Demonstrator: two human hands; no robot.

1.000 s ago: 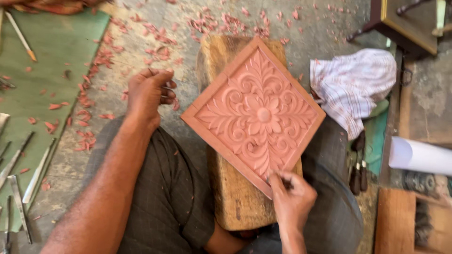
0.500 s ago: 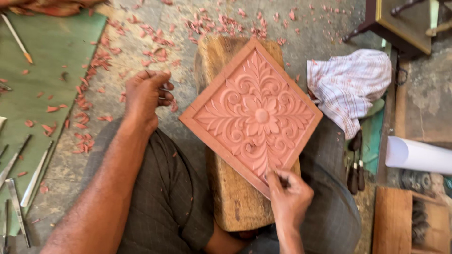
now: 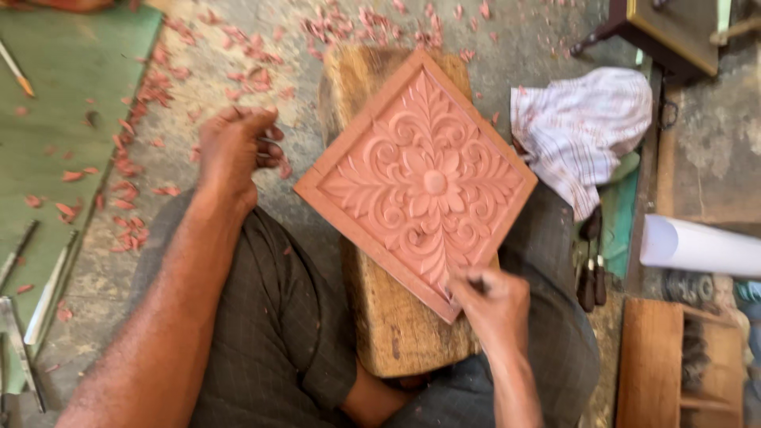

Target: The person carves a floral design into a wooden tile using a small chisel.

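A square reddish panel [image 3: 418, 181] carved with a flower and leaf pattern lies cornerwise on a worn wooden block [image 3: 396, 333]. My right hand [image 3: 493, 305] rests at the panel's near corner, closed around a small dark tool whose tip meets the carving. My left hand [image 3: 231, 148] hovers over the floor left of the block, fingers curled around a thin tool; what kind it is stays blurred. My knees in dark cloth flank the block.
Reddish wood chips [image 3: 143, 103] litter the concrete floor and a green mat [image 3: 55, 119]. Several chisels [image 3: 36, 301] lie at the left edge. A striped cloth [image 3: 583, 123], a white paper roll [image 3: 697, 246] and a wooden box [image 3: 674, 364] are on the right.
My left hand has shifted slightly toward the left and nearer. My right hand stays at the panel's near corner with small movements of the tool. The view has drifted a little.
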